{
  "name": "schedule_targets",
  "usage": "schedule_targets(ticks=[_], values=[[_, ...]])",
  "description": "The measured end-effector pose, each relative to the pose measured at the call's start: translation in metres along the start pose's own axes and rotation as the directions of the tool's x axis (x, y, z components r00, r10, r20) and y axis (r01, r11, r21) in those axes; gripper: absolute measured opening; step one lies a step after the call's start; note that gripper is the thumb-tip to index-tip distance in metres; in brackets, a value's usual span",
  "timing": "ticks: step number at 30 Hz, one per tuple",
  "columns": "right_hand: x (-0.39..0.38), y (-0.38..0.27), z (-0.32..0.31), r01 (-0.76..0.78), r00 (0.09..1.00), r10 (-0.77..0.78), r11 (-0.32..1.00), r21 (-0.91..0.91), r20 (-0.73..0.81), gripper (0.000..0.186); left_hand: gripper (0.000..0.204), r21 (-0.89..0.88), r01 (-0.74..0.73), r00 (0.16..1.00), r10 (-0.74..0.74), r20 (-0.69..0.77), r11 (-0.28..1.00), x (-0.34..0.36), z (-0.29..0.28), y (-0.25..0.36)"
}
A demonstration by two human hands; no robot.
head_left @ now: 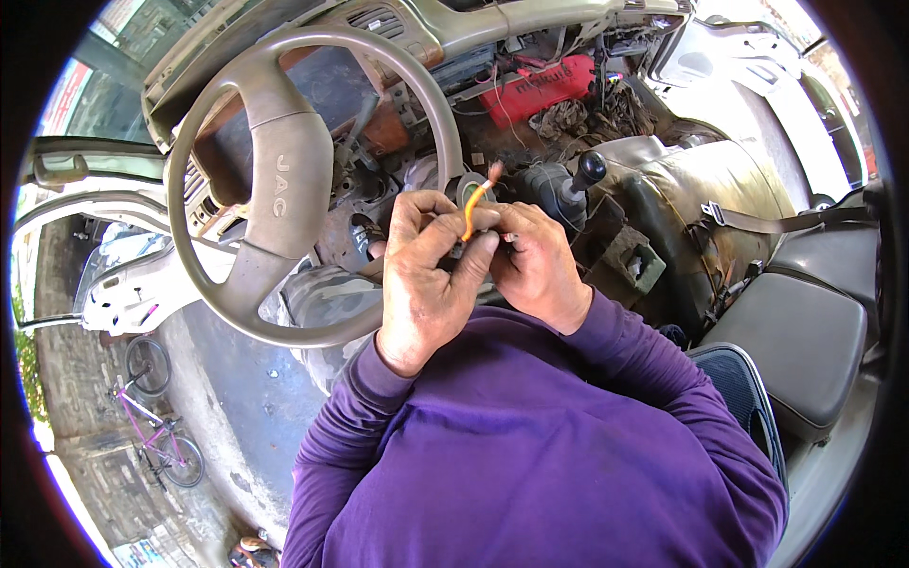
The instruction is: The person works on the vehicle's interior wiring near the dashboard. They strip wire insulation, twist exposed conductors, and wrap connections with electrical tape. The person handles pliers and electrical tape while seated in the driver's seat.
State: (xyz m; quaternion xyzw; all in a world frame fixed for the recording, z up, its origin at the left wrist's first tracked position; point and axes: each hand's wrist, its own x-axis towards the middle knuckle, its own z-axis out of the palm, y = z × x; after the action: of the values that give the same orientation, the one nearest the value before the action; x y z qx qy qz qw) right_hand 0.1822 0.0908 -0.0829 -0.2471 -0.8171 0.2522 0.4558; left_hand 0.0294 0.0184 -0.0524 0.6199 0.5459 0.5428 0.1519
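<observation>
Close in front of my chest, my two hands meet beside the steering wheel. An orange-yellow insulated wire [469,220] is pinched between the thumb and fingers of my left hand [426,279]. Its upper end fans out in bare copper strands [495,171], pointing up and away from me. My right hand [540,263] is closed right beside it, fingertips touching the left ones. A small pale bit shows at the right fingertips, too small to name. Whether the right fingers also grip the wire is hidden.
The steering wheel [327,38] stands left of my hands, the gear lever [589,170] to their right. Ahead, the dashboard is stripped, with loose wires and a red cylinder [540,92]. Seats [795,331] lie at right. Outside the open door is a bicycle [151,426].
</observation>
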Motion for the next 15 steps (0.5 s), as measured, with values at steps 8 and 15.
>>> schedule_targets(ticks=[8,15], values=[[0.004,-0.002,0.009,-0.028,0.997,0.028,1.0,0.002,0.068,0.037,0.015,-0.197,0.022,0.999,-0.03,-0.039,0.98,-0.008,-0.005,0.004],[0.004,0.013,-0.023,-0.52,0.852,0.368,0.684,0.513,0.372,0.035,0.02,-0.503,0.457,0.869,-0.488,0.079,0.733,-0.001,-0.046,-0.007]])
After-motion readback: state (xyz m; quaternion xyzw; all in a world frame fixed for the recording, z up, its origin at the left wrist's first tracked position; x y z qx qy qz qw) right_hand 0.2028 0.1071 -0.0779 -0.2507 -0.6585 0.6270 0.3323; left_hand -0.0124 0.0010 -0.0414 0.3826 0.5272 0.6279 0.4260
